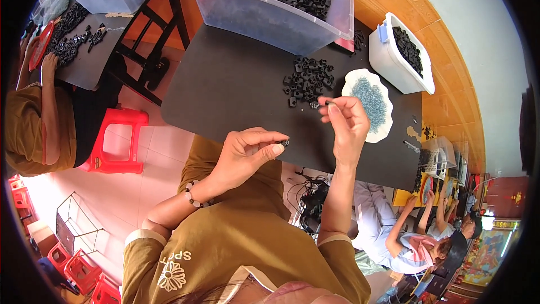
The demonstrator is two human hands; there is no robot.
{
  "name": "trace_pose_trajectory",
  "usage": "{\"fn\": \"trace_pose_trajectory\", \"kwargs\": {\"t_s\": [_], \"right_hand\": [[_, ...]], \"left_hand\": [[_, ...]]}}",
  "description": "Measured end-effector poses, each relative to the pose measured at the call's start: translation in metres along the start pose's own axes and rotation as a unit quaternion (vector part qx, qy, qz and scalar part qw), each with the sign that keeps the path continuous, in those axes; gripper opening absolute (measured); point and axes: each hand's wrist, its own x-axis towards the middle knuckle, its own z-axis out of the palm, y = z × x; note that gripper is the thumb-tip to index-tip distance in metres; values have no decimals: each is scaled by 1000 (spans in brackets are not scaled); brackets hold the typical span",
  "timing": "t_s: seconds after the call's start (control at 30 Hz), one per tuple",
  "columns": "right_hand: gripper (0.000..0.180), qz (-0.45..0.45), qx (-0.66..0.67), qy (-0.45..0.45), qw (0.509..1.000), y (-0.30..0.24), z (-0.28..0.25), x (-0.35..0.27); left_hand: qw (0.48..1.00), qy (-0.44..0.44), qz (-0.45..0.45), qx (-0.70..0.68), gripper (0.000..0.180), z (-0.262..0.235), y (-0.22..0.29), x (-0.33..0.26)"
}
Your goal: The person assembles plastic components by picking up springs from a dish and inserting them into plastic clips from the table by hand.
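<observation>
My left hand (247,152), with a beaded bracelet on its wrist, pinches a small black plastic part (284,143) between thumb and forefinger, just off the table's near edge. My right hand (350,124) is raised over the table, its thumb and forefinger closed on a small dark piece (328,103) mostly covered by the fingertips. Beyond it lies a loose pile of black plastic parts (312,79). To its right is a white scalloped dish (378,136) holding many tiny bluish-grey pieces (368,101), too small to make out.
A large clear bin (270,31) of black parts stands at the back of the dark table (225,79). A white tub (388,59) of black parts is at the back right. A red stool (121,141) and a co-worker's table are at left. More people sit at right.
</observation>
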Motion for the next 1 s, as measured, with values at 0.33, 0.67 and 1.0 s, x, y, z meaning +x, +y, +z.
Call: {"fn": "trace_pose_trajectory", "kwargs": {"t_s": [0.33, 0.67, 1.0], "right_hand": [[22, 99, 233, -102, 962, 3, 14, -54], [23, 172, 224, -84, 956, -3, 9, -75], [13, 166, 213, -118, 956, 2, 5, -75]], "left_hand": [[1000, -12, 25, 2, 23, 2, -3, 0], [999, -17, 45, 15, 25, 4, -10, -4], [989, -13, 103, 105, 23, 8, -10, -5]]}}
